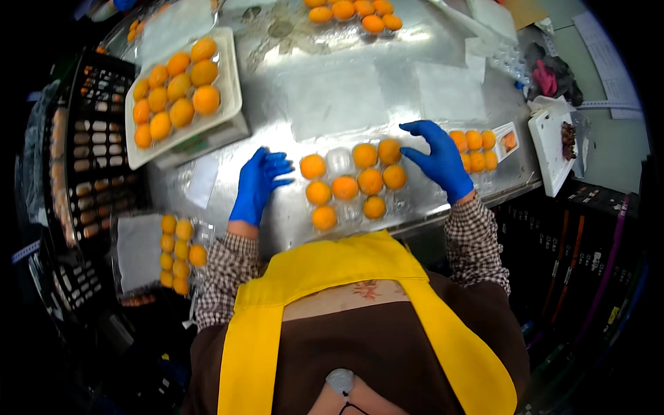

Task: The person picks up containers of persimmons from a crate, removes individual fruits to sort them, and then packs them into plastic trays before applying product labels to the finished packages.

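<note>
A clear plastic tray [339, 161] with round cups lies on the metal table in front of me, holding several round orange fruits [370, 182]. A few of its cups have no fruit, including one in the far row. My left hand [261, 181], in a blue glove, hovers beside the tray's left edge with its fingers stretched out. On the other side, my right hand [439, 159], gloved in blue too, curves around the far right corner with thumb and fingers apart. Neither hand holds anything. Whether the right fingertips touch the tray I cannot tell.
A white foam box [239, 114] with a tray of fruits stands at the far left, next to black crates [104, 83]. An open fruit pack [138, 252] lies at the lower left. More fruits [477, 142] sit at right, near a white tray [546, 155].
</note>
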Motion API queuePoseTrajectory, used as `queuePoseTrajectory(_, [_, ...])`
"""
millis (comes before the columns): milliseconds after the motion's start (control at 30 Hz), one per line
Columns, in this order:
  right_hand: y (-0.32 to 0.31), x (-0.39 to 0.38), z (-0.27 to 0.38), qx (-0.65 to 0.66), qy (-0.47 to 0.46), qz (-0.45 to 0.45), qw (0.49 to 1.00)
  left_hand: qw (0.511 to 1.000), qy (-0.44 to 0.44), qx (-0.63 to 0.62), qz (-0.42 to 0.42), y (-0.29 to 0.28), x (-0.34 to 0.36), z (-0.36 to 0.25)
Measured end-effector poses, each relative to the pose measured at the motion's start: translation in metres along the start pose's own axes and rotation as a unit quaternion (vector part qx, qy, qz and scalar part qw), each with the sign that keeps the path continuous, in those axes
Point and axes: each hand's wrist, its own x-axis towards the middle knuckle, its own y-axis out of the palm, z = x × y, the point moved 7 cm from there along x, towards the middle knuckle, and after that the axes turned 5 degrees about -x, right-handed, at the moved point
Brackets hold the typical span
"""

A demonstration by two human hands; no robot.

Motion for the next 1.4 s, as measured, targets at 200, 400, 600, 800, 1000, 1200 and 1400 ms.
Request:
queuePoseTrajectory(200, [0.047,-0.053,0.049,-0.102,-0.132,-0.018,0.986,0.996,0.038,0.077,-0.026,0.005,-0.020,0.007])
queuePoseTrajectory(400, [0.075,-0.060,0.067,-0.176,-0.145,-0.022,0.973,0.991,0.041,0.119,-0.038,-0.014,-0.042,0.027])
queuePoseTrajectory(600, [0.103,-0.043,0.070,-0.238,-0.165,-0.033,0.957,0.991,0.068,0.108,-0.040,-0.020,-0.054,0.029])
queuePoseTrajectory(800, [0.107,-0.031,0.063,-0.268,-0.173,-0.021,0.947,0.991,0.083,0.097,-0.029,-0.018,-0.057,0.029])
queuePoseTrajectory(1000, [0.082,-0.032,0.072,-0.084,-0.158,-0.049,0.983,0.984,0.126,0.124,-0.015,0.015,-0.078,0.014])
queuePoseTrajectory(1200, [0.083,-0.035,0.083,0.463,0.054,0.080,0.881,0.962,0.198,0.175,0.065,0.081,-0.109,-0.008])
queuePoseTrajectory(1400, [0.092,-0.031,0.076,0.525,0.089,0.083,0.842,0.837,0.399,0.353,0.125,0.115,-0.131,-0.028])
